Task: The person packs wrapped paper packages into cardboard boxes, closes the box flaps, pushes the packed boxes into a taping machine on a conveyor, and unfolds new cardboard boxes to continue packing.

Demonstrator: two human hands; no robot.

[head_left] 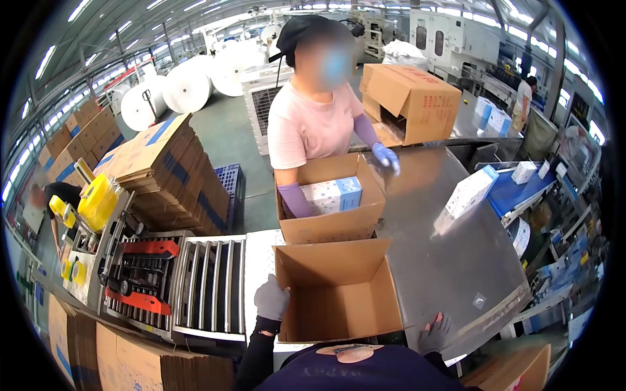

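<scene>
In front of me stands an open cardboard box [345, 296], its inside bare brown card. My left hand [271, 298], in a grey glove, is closed on its left wall near the upper edge. To the right of the box, my right hand [433, 333], in a grey glove with bare fingertips, lies on the metal table [430, 260] with its fingers stretched out, holding nothing. Beyond my box is a second open carton [332, 229] holding a white-and-blue pack [342, 195]. A co-worker's arm [297, 201] reaches into it.
The co-worker [313, 124] stands opposite. A white-and-blue pack [469, 192] stands on the table by a blue conveyor [515, 192]. A roller conveyor [212, 283] with a tape machine [140, 277] is at left, near stacked flat cartons [163, 173]. A large carton [417, 98] sits behind.
</scene>
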